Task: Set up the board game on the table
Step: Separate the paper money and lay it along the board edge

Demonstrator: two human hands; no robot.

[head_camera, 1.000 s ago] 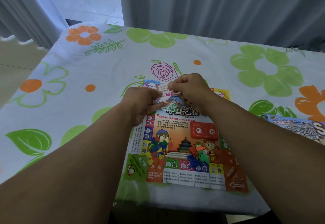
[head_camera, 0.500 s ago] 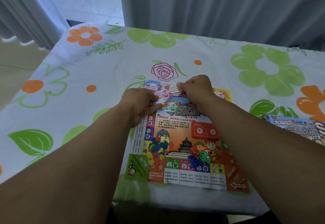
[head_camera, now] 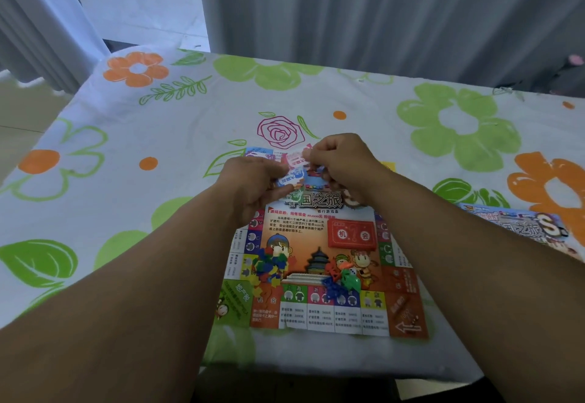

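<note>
Over tablecloth (head_camera: 158, 124), left hand (head_camera: 253, 182) and right hand (head_camera: 343, 163) pinch bills (head_camera: 293, 170).

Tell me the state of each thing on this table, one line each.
game board, unfolded, flat on the tablecloth
play money, fanned, held over the board's far edge
left hand, grips the play money
right hand, pinches one note
red card deck, stacked on the board
coloured tokens, heaped on the board
game box, lying flat, partly out of frame

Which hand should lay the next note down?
Likely right. The right hand pinches the pink note at its edge, free to lift it away; the left hand holds the other notes.
</note>
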